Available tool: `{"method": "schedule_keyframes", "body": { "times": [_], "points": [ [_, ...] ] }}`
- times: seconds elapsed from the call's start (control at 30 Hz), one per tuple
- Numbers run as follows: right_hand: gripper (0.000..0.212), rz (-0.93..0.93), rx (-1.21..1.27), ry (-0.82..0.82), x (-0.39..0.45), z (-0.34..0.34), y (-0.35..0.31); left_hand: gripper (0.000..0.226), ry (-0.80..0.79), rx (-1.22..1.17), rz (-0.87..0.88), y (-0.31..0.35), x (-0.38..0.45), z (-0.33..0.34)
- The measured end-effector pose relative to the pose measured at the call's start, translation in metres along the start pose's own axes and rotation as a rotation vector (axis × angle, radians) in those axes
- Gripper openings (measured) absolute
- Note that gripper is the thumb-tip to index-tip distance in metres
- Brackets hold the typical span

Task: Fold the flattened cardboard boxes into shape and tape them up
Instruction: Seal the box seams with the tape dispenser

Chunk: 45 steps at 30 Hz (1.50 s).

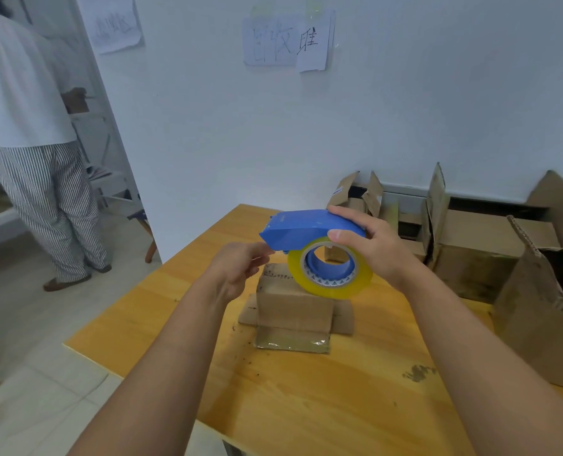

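Cardboard box [293,306] below both hands [372,245].

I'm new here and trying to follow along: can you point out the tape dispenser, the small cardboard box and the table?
tape dispenser [301,228], head view, on its blue cover.
small cardboard box [293,307], head view, on its near side.
table [306,399], head view, on bare wood.

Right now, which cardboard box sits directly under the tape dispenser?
The small cardboard box at the table's middle, flaps splayed flat, just below the blue tape dispenser. The larger open boxes stand off to the right by the wall.
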State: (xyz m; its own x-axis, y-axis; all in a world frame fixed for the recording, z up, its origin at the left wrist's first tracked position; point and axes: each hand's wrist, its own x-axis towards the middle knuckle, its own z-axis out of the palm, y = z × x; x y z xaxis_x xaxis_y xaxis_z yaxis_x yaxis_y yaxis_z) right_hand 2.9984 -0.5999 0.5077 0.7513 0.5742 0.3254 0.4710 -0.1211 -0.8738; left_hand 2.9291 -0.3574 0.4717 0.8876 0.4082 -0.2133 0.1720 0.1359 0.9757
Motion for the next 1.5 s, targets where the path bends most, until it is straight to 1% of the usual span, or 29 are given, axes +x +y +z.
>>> {"method": "schedule_keyframes", "body": {
  "times": [0.1, 0.2, 0.37, 0.5, 0.6, 0.7, 0.73, 0.83, 0.9, 1.07, 1.2, 1.33, 1.37, 1.47, 1.5],
  "points": [
    [0.039, 0.002, -0.007, -0.019, 0.003, -0.002, -0.005, 0.009, -0.012, -0.066, 0.010, 0.000, -0.004, -0.006],
    [0.049, 0.000, -0.053, -0.052, 0.006, -0.007, -0.012, 0.011, -0.033, -0.108, 0.020, 0.001, -0.007, -0.012],
    [0.047, 0.013, -0.077, -0.080, 0.011, -0.006, -0.014, 0.010, -0.043, -0.166, 0.000, 0.002, -0.013, -0.009],
    [0.042, 0.017, -0.047, -0.069, 0.012, 0.003, -0.011, 0.008, -0.054, -0.097, 0.003, -0.009, -0.017, -0.005],
    [0.040, 0.007, -0.059, -0.095, 0.017, 0.004, -0.015, 0.007, -0.053, -0.059, 0.018, -0.011, -0.018, -0.009],
    [0.041, -0.007, -0.120, -0.123, 0.022, -0.003, -0.025, 0.023, -0.040, 0.019, 0.043, -0.007, -0.019, -0.008],
    [0.041, -0.011, -0.148, -0.128, 0.023, -0.007, -0.027, 0.024, -0.033, 0.039, 0.048, -0.006, -0.020, -0.005],
    [0.038, 0.001, -0.196, -0.134, 0.019, -0.018, -0.025, 0.016, -0.002, 0.082, 0.073, -0.007, -0.021, 0.001],
    [0.038, 0.031, -0.187, -0.138, 0.014, -0.024, -0.019, 0.011, 0.025, 0.059, 0.081, -0.009, -0.019, 0.002],
    [0.036, 0.059, -0.203, -0.135, 0.007, -0.043, -0.013, 0.018, 0.065, 0.046, 0.093, -0.008, -0.019, 0.004],
    [0.032, 0.062, -0.218, -0.134, 0.003, -0.056, -0.012, 0.021, 0.062, -0.041, 0.062, -0.008, -0.020, 0.002],
    [0.035, 0.083, -0.209, -0.151, 0.000, -0.051, -0.005, 0.014, 0.072, -0.132, 0.049, -0.011, -0.020, 0.001],
    [0.035, 0.082, -0.206, -0.142, 0.000, -0.049, -0.003, 0.016, 0.081, -0.099, 0.062, -0.012, -0.020, 0.000],
    [0.033, 0.076, -0.212, -0.114, 0.000, -0.045, -0.001, 0.022, 0.142, 0.134, 0.121, -0.014, -0.019, -0.006],
    [0.032, 0.077, -0.215, -0.109, 0.001, -0.044, 0.000, 0.022, 0.156, 0.171, 0.116, -0.015, -0.019, -0.007]
  ]
}}
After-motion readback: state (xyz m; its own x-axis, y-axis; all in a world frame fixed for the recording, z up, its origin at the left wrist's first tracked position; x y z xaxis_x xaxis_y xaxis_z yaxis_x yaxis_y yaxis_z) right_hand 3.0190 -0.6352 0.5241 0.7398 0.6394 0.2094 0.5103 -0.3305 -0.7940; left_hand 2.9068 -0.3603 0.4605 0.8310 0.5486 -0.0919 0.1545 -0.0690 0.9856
